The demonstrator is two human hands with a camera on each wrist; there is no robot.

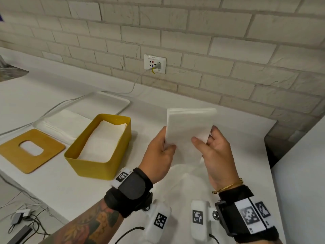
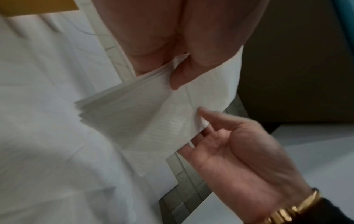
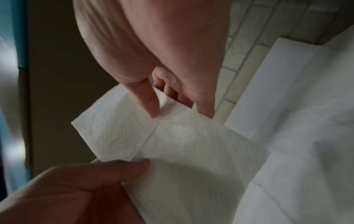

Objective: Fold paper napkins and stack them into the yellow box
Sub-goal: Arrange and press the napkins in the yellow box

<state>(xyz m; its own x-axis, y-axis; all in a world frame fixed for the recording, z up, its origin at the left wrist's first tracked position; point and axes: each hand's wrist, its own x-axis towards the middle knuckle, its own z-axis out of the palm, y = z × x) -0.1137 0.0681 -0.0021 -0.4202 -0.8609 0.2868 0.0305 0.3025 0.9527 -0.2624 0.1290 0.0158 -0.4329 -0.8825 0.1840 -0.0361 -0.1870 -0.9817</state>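
Observation:
A folded white napkin (image 1: 190, 125) is held upright in the air, to the right of the yellow box (image 1: 88, 166). My left hand (image 1: 168, 143) pinches its lower left edge, thumb in front. Thumb and fingers of my right hand (image 1: 204, 136) pinch its lower right corner. The left wrist view shows the napkin (image 2: 143, 113) as several layers, between my left hand (image 2: 172, 72) and right hand (image 2: 206, 125). In the right wrist view a crease runs down the napkin (image 3: 172, 144). Folded napkins (image 1: 103, 140) lie flat inside the box.
The box's tan lid (image 1: 14, 152) with an oval hole lies left of it. Behind the box a white tray (image 1: 112, 101) carries unfolded napkins (image 1: 65, 124). A loose white sheet (image 1: 184, 175) lies under my hands. A cable (image 1: 135, 83) runs from the wall socket. The table ends at right.

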